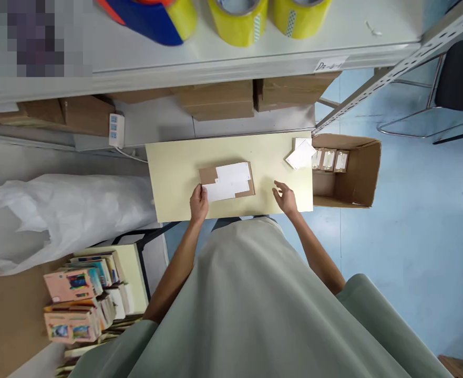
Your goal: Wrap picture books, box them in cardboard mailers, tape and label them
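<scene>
A flat brown cardboard parcel (pixel 207 175) with a white label sheet (pixel 231 180) on top lies in the middle of a small pale yellow table (pixel 176 173). My left hand (pixel 198 202) rests at the parcel's near left corner, its fingers curled on the edge of the white sheet. My right hand (pixel 285 197) hovers above the table to the right of the parcel, fingers apart and holding nothing. A loose pile of white slips (pixel 301 154) lies at the table's far right corner.
An open cardboard box (pixel 357 173) with small packets stands right of the table. A metal shelf (pixel 231 60) above carries yellow tape rolls (pixel 239 18) and brown boxes below. A white plastic bag (pixel 65 215) and stacked books (pixel 81 302) are at left.
</scene>
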Action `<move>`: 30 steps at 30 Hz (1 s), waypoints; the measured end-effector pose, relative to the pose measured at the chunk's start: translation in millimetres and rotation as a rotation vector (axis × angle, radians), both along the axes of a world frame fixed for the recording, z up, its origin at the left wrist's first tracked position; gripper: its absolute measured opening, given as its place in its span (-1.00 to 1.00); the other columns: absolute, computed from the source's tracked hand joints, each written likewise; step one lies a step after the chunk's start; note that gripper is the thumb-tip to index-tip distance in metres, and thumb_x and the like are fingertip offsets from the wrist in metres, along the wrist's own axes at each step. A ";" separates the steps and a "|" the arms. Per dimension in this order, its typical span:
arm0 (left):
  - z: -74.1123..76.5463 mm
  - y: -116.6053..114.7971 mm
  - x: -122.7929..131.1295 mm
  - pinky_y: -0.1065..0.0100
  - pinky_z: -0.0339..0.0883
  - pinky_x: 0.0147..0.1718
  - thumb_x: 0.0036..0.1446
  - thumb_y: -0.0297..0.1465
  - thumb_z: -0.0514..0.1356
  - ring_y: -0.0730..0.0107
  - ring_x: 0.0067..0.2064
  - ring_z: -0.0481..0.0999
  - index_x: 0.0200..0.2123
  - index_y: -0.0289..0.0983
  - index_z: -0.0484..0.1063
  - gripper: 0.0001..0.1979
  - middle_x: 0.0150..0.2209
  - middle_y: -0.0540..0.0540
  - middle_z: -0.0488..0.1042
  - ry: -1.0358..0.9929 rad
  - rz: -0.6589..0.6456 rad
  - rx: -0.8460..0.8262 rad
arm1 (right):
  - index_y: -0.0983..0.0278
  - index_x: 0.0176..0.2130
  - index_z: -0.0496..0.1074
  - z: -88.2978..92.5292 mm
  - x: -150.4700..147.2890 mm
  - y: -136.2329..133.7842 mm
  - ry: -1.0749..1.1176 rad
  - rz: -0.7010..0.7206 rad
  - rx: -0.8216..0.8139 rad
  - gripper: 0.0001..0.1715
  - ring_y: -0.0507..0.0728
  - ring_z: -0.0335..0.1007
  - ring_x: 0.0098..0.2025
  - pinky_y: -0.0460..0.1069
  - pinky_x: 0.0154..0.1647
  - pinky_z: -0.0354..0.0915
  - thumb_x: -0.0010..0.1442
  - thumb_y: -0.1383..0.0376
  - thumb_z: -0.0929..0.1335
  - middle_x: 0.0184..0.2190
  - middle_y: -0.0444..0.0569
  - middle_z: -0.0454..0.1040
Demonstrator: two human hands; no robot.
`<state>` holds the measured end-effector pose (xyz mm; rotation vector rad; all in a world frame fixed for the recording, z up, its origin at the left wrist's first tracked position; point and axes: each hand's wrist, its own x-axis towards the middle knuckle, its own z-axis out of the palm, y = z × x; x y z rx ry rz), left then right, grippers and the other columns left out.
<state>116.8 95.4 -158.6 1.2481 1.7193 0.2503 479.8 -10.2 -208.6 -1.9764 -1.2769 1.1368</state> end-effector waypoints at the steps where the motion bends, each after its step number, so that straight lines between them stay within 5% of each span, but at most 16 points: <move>1: 3.0 2.5 6.1 0.07 0.44 0.39 0.41 0.05 0.14 -0.03 0.39 0.55 0.32 -0.26 0.48 -0.36 0.22 -0.31 0.67 0.060 0.043 0.043 | 0.27 0.37 0.57 0.6 9.6 0.2 -0.023 -0.005 0.008 -0.35 0.42 0.67 0.27 0.34 0.31 0.63 0.58 -0.03 0.26 0.36 0.28 0.60; 5: 8.1 12.5 21.4 0.08 0.44 0.40 0.36 0.00 0.18 0.01 0.35 0.59 0.37 -0.28 0.44 -0.33 0.22 -0.28 0.67 0.152 0.056 0.126 | 0.27 0.33 0.58 4.0 43.0 5.7 -0.120 -0.016 0.057 -0.38 0.41 0.65 0.26 0.34 0.33 0.59 0.60 0.02 0.22 0.32 0.28 0.62; 9: 5.5 19.1 22.3 -0.09 0.37 0.48 0.31 -0.09 0.25 -0.15 0.41 0.55 0.38 -0.26 0.44 -0.34 0.27 -0.33 0.64 0.242 0.040 0.108 | 0.27 0.33 0.56 3.9 65.8 17.7 -0.238 -0.027 0.106 -0.44 0.42 0.55 0.37 0.36 0.44 0.50 0.62 0.07 0.23 0.35 0.28 0.58; 12: 2.4 23.2 32.6 -0.21 0.14 0.62 0.31 -0.14 0.29 -0.28 0.61 0.30 0.50 -0.31 0.33 -0.22 0.51 -0.44 0.42 0.318 0.043 0.205 | 0.24 0.35 0.53 -2.2 78.1 30.8 -0.327 -0.022 0.103 -0.49 0.41 0.41 0.50 0.37 0.52 0.42 0.62 0.11 0.26 0.46 0.26 0.48; 16: 4.1 30.4 75.5 -0.13 -0.21 0.72 0.43 -0.15 0.24 -0.16 0.74 -0.06 0.63 -0.35 0.14 -0.16 0.69 -0.41 0.07 0.221 -0.100 0.345 | 0.26 0.38 0.49 -17.1 92.2 48.3 -0.365 0.046 0.080 -0.51 0.38 0.17 0.64 0.39 0.60 0.33 0.59 0.24 0.27 0.56 0.25 0.35; 23: 28.5 28.3 166.4 -0.07 -0.15 0.72 0.50 -0.12 0.22 -0.02 0.75 -0.07 0.64 -0.19 0.20 -0.25 0.69 -0.23 0.15 0.033 -0.329 0.419 | 0.35 0.37 0.51 -35.7 105.2 62.5 -0.364 0.127 -0.018 -0.48 0.40 0.27 0.59 0.37 0.63 0.31 0.57 0.38 0.23 0.50 0.32 0.41; 30: 43.6 10.7 193.8 -0.06 -0.07 0.71 0.50 -0.22 0.20 0.00 0.72 0.08 0.61 -0.16 0.28 -0.32 0.61 -0.19 0.31 -0.026 -0.374 0.326 | 0.36 0.30 0.58 -37.6 105.2 60.7 -0.380 0.147 0.038 -0.48 0.39 0.37 0.52 0.31 0.55 0.39 0.61 0.41 0.17 0.39 0.31 0.53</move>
